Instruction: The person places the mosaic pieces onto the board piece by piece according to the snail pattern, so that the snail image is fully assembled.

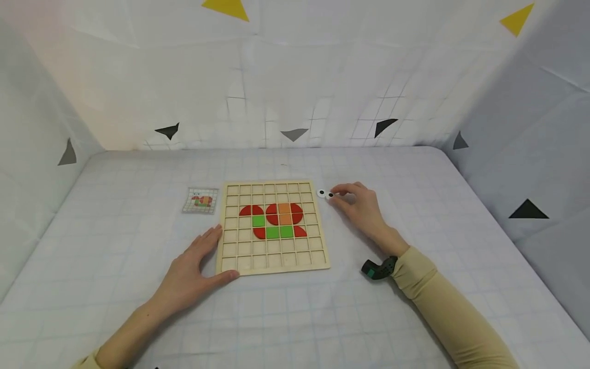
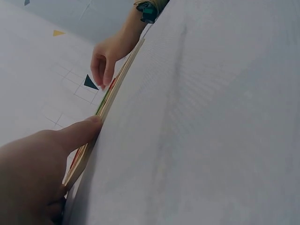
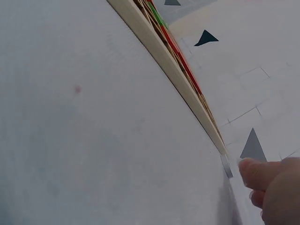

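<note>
In the head view, a wooden grid board (image 1: 251, 261) lies mid-table. Red curved pieces (image 1: 272, 214), green squares (image 1: 273, 232) and orange pieces (image 1: 286, 218) sit in its cells. My left hand (image 1: 191, 274) rests at the board's lower left corner, thumb on the front edge and straight fingers along the left side. Off the board's upper right side, my right hand (image 1: 361, 207) pinches a white googly eye (image 1: 329, 196) with a black dot between thumb and index finger. Just left of it is a second googly eye (image 1: 321, 193).
A small picture card (image 1: 201, 200) with a coloured figure on a grid lies left of the board. Behind the table hangs a white cloth (image 1: 295, 77) with yellow, grey and black triangles. Pale cloth walls stand at both sides. A dark band (image 1: 380, 268) circles my right wrist.
</note>
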{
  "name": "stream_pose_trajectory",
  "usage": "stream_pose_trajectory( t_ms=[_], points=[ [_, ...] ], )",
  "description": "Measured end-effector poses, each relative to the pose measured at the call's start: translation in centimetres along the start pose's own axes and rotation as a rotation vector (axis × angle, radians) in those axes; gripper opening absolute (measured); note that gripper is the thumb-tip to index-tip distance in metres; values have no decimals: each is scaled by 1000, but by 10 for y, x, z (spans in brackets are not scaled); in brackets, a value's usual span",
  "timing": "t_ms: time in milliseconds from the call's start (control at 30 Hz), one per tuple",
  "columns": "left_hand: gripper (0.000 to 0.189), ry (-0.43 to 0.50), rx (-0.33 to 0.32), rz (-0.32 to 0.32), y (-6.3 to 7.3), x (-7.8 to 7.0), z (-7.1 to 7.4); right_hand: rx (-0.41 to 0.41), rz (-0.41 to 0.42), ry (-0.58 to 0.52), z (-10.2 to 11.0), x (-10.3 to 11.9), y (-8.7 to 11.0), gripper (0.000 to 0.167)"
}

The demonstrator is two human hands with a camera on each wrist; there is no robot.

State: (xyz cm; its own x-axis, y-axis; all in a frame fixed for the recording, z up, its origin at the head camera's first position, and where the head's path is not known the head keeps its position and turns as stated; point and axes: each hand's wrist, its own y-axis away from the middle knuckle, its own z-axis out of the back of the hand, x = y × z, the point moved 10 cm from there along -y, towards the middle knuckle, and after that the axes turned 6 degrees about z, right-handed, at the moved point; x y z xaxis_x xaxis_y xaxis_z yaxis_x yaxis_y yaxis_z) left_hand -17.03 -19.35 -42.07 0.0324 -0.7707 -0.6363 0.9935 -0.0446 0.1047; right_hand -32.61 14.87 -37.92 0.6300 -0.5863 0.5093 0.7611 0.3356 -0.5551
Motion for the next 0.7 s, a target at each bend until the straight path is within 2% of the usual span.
stream_pose_trajectory(
  t_ms=[133,233,533,700],
  points=[
    [105,6,-5,-11,1,0,0,14,7,-65,-3,21,-11,23],
    [105,7,-7,-13,1,0,1,42,11,-107,-13,42,-23,22],
    [105,12,-1,-9,-1,-1,0,179,13,-133,-65,84,-51,20],
    [106,7,11,0,-2,1,-2,253,56,-119,-94,99,-63,18]
  ],
)
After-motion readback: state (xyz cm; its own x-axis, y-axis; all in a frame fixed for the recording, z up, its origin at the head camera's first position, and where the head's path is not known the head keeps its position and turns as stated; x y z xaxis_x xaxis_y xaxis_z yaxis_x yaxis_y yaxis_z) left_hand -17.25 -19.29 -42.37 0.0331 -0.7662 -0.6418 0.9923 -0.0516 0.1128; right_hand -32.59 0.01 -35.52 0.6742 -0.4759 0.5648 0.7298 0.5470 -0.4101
